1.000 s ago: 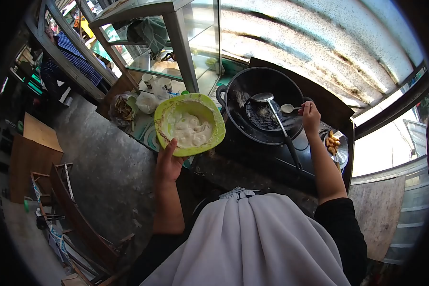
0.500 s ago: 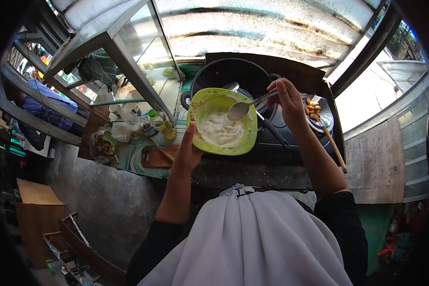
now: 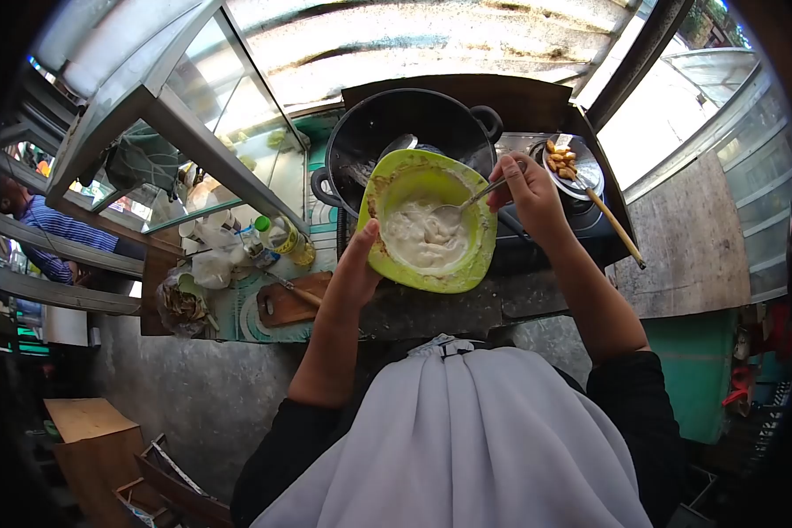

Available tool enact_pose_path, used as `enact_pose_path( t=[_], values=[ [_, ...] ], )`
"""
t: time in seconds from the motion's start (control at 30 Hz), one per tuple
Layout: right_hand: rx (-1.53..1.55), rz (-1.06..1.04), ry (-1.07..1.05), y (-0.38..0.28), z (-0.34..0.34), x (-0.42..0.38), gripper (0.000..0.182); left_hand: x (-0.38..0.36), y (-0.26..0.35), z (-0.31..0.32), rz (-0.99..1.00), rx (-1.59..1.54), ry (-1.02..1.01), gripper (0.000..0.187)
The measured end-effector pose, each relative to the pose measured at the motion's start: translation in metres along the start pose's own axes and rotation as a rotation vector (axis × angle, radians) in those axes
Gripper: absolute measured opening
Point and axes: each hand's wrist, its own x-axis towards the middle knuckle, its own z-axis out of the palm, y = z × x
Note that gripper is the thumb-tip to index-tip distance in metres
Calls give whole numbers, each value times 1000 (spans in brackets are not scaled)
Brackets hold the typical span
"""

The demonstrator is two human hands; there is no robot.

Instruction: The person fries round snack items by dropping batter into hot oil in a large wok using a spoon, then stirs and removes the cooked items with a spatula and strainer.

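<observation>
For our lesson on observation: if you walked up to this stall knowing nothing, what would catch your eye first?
The bright green bowl of pale batter stands out at the centre, gripped at its rim by the left hand. The right hand dips a spoon into the batter. Just behind sits a big black wok, and to its right a skimmer of golden fried pieces.

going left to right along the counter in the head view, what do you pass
bag of scraps → cutting board → left hand → green bowl → right hand → plate of fried pieces
</observation>
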Motion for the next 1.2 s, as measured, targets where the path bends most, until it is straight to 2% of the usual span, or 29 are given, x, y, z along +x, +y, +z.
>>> enact_pose_path(
  t=[0.07,0.17,0.33,0.47,0.57,0.7,0.83,0.97,1.0,1.1,1.2],
  values=[
    [51,40,2,4,5,-2,29,-1,2,-2,-12,22,-59,59],
    [137,62,45,3,9,-2,29,-5,5,-8,-3,-2,-17,59],
    [239,-29,66,2,10,8,29,-12,12,-7,84,-81,105,57],
    [425,74,110,12,18,19,26,-22,15,-19,142,-114,197,57],
    [452,104,166,25,22,34,25,-35,21,-29,205,-99,244,59],
    [215,20,154,71,28,63,25,-57,22,-49,283,-105,311,60],
    [-417,-201,66,101,50,74,26,-78,24,-54,341,-126,372,61],
    [-843,-365,-76,126,68,84,23,-93,26,-47,407,-149,437,58],
    [-871,-336,-140,122,72,81,21,-96,25,-49,414,-152,431,58],
    [-917,-444,-255,120,76,77,20,-104,24,-55,426,-136,439,59],
    [-905,-486,-300,112,73,72,19,-108,26,-54,415,-89,482,61]
  ],
)
